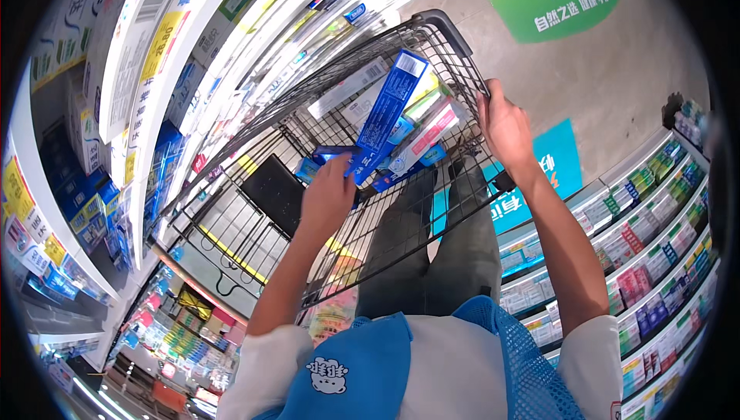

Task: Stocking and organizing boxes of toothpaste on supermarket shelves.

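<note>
My left hand reaches into a wire shopping cart, its fingers around the lower end of a long blue carton. The carton lies tilted over other packs, its barcode end away from me. On the cart's side rim rests my right hand, fingers curled over the wire. Under and beside the blue carton are a white carton with a barcode, a pink-and-white box and several smaller blue packs. A black flat panel sits in the cart, left of my left hand.
Shelves of boxed goods with price tags rise close on the left. A lower tiered shelf of small cartons curves along the right. Green and turquoise floor stickers mark the grey floor. A grey corner guard caps the cart's far end.
</note>
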Demonstrator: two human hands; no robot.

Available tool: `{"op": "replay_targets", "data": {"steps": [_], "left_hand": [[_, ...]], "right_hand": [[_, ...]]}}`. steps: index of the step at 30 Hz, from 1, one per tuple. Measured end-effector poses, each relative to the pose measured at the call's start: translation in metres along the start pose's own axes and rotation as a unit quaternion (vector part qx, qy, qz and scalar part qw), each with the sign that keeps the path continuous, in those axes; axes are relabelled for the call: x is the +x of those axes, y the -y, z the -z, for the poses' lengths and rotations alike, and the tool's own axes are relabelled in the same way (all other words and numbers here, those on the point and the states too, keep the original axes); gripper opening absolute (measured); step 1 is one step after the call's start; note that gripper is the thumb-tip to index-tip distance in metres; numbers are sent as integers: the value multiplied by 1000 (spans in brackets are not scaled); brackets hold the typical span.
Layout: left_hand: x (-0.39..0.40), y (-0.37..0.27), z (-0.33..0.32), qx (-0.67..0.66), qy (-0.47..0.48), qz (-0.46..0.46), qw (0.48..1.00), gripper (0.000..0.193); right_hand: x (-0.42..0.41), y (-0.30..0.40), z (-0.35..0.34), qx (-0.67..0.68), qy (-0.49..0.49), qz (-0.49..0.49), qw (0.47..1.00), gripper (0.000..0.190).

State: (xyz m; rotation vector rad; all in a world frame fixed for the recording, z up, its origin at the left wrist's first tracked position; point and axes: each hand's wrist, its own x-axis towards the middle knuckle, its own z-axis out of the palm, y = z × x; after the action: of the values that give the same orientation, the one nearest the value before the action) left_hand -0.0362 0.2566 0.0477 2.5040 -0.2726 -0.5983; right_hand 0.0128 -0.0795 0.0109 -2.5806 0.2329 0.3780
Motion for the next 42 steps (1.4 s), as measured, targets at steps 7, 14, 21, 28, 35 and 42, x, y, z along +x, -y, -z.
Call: {"op": "replay_targets", "data": {"steps": [7, 14, 21, 28, 35, 42], "left_hand": [[85, 96, -108, 48, -133, 40, 989, 58], [118, 133, -77, 168, -47, 18, 984, 75], [118, 150, -95, 214, -46, 20, 975, 56], [44, 158, -44, 25, -24, 95, 995, 51], [-2, 195, -27, -400, 46, 273, 874, 43], [-26, 219, -67, -724, 65, 426, 538, 58]], "right_hand": [[-1, 2, 0, -23, 5, 9, 1000, 17], [-1, -1, -7, 5, 10, 4, 1000, 17], [-2, -4, -10, -20, -11, 26, 999, 18], [0, -8, -15, -13, -15, 31, 999, 20], [0, -7, -13, -38, 22, -4, 999, 21], [3, -6, -11, -39, 12, 6, 999, 20]]}}
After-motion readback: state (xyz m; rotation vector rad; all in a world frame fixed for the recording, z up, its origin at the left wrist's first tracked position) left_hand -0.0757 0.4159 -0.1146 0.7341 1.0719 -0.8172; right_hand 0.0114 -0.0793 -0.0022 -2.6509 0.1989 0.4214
